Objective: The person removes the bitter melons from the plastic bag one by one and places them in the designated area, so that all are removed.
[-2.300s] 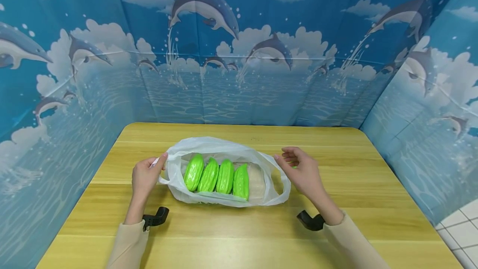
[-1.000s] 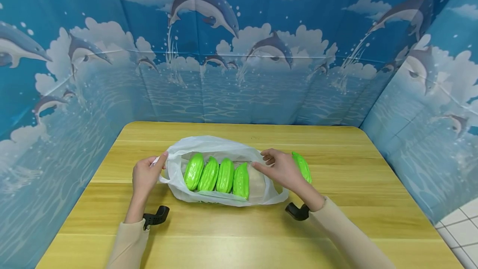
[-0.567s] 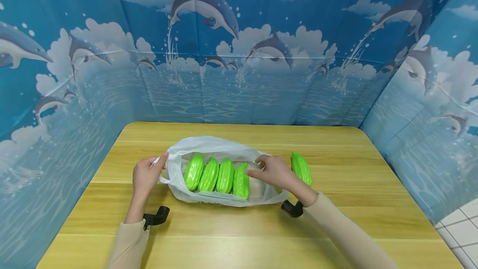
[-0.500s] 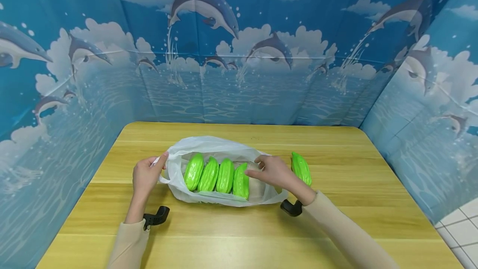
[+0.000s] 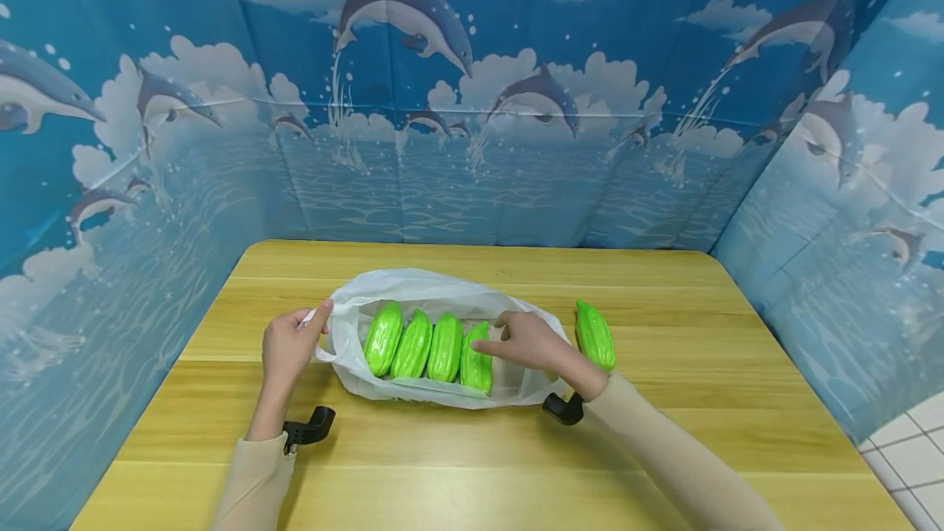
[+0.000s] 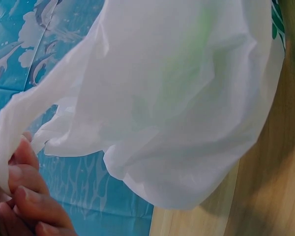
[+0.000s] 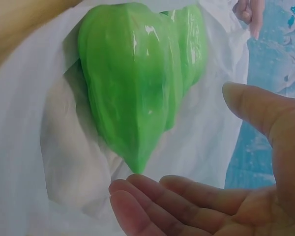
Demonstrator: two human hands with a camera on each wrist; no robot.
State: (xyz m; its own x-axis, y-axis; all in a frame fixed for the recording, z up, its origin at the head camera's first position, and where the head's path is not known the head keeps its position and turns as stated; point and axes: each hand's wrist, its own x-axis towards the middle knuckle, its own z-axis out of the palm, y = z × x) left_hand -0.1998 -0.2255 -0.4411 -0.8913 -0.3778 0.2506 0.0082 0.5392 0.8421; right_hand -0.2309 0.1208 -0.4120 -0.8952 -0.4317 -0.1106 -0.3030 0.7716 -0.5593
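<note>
A white plastic bag (image 5: 435, 396) lies on the table with its mouth spread upward. Several shiny green ridged gourds, much like bitter melons, sit in a row inside; the rightmost gourd (image 5: 475, 371) shows its pointed tip in the right wrist view. My left hand (image 5: 290, 351) pinches the bag's left handle (image 6: 19, 115) between thumb and fingers. Over the right part of the bag's mouth is my right hand (image 5: 533, 342), thumb and fingers spread apart. Its fingertips lie right by the rightmost gourd's tip; whether they touch it I cannot tell.
Another green gourd (image 5: 594, 334) lies on the wooden table (image 5: 457, 465), to the right of the bag. A dolphin-print curtain (image 5: 472, 187) hangs behind the table and along both sides. White floor tiles (image 5: 914, 449) show at the lower right.
My right hand has moved left from the bag's right handle to over its mouth, uncovering the loose gourd on the table. My left hand has stayed on the left handle.
</note>
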